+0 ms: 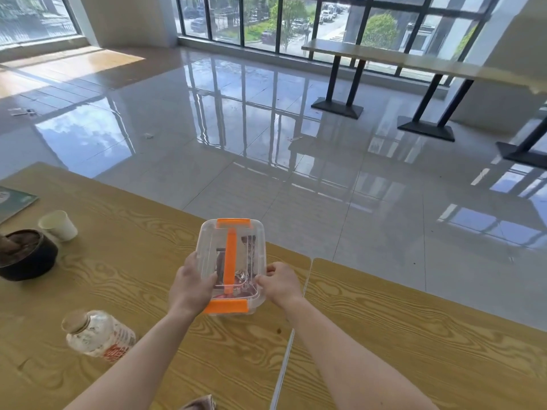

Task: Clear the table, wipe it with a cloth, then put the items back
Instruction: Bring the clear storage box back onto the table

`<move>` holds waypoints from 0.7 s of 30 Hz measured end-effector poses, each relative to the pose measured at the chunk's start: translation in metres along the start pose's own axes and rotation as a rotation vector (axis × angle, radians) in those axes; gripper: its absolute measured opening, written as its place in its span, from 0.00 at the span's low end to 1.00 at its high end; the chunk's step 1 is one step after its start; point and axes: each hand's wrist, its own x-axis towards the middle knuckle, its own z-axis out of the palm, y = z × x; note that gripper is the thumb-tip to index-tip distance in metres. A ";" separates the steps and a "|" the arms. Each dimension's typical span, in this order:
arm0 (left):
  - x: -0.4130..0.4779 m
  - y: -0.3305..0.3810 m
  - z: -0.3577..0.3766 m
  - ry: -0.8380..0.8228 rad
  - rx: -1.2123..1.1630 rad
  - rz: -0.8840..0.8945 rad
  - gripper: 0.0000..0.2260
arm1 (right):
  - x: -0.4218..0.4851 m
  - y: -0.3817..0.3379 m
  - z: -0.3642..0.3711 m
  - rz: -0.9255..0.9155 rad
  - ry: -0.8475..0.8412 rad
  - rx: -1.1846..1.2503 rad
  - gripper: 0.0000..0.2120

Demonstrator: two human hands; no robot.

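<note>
Judging by the layout, the job is early or late, I cannot tell which: a paper cup [59, 225], dark bowl [25, 255] and bottle [99, 335] sit at nine o'clock on the tabletop [414, 335]. Left hand [191, 287] and right hand [281, 284] have their fingers closed on the sides of the clear box [232, 266], which sits centrally near the far edge, long axis twelve-to-six.

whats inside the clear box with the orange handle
Through the clear lid of the box show dark flat packets and something crinkled and silvery near the front. What they are is unclear. The left hand, the right hand and the orange handle cover part.
</note>
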 end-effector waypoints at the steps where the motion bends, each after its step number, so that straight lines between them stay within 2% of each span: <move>1: -0.004 0.004 0.002 -0.003 0.009 0.014 0.25 | -0.004 0.004 -0.006 0.007 0.011 0.017 0.08; 9: -0.049 0.051 0.026 -0.050 0.008 0.157 0.24 | -0.046 0.046 -0.055 0.024 0.115 0.129 0.11; 14: -0.084 0.084 0.045 -0.085 0.016 0.286 0.21 | -0.084 0.078 -0.090 0.030 0.213 0.188 0.06; 18: -0.112 0.106 0.064 -0.155 0.015 0.343 0.19 | -0.118 0.109 -0.115 0.069 0.297 0.233 0.08; 21: -0.138 0.119 0.080 -0.222 0.005 0.397 0.20 | -0.149 0.131 -0.133 0.093 0.361 0.287 0.05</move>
